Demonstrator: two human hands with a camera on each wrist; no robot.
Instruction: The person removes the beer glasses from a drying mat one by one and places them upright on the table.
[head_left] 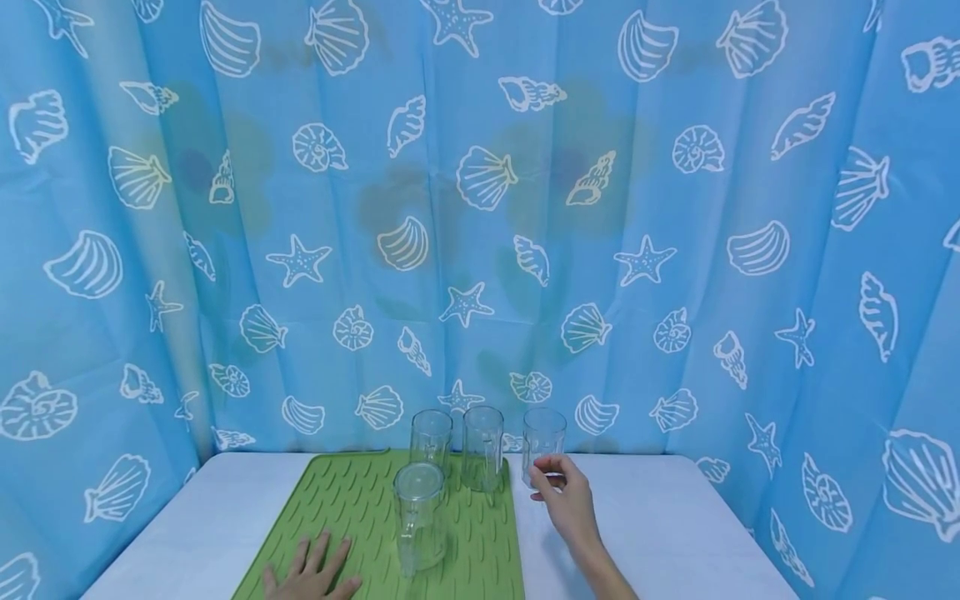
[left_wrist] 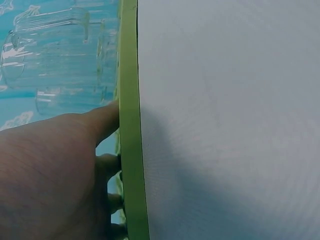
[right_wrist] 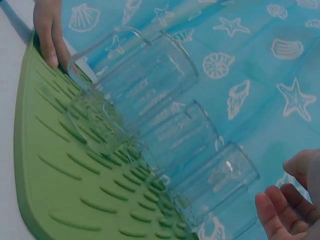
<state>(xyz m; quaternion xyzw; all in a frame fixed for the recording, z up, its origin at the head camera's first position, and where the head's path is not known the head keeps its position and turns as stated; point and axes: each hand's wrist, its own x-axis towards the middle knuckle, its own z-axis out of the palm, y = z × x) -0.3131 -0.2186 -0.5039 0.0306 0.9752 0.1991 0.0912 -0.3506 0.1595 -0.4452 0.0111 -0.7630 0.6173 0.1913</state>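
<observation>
On the green ridged mat [head_left: 360,500] my left hand [head_left: 311,571] rests flat with fingers spread; in the left wrist view its fingers lie by the mat's edge [left_wrist: 131,150]. A clear glass mug [head_left: 420,517] stands on the mat to its right, handle toward the front. Two more glass mugs, a left one [head_left: 431,433] and a middle one [head_left: 482,446], stand at the mat's back. My right hand [head_left: 570,504] is at another glass [head_left: 545,429] right of the mat, overlapping its lower part. In the right wrist view the thumb and loosely bent fingers [right_wrist: 280,210] have a gap between them.
A white table [head_left: 645,533] lies under the mat and extends on both sides. Behind it hangs a blue curtain [head_left: 480,350] with white shells and starfish, close to the back row of glasses.
</observation>
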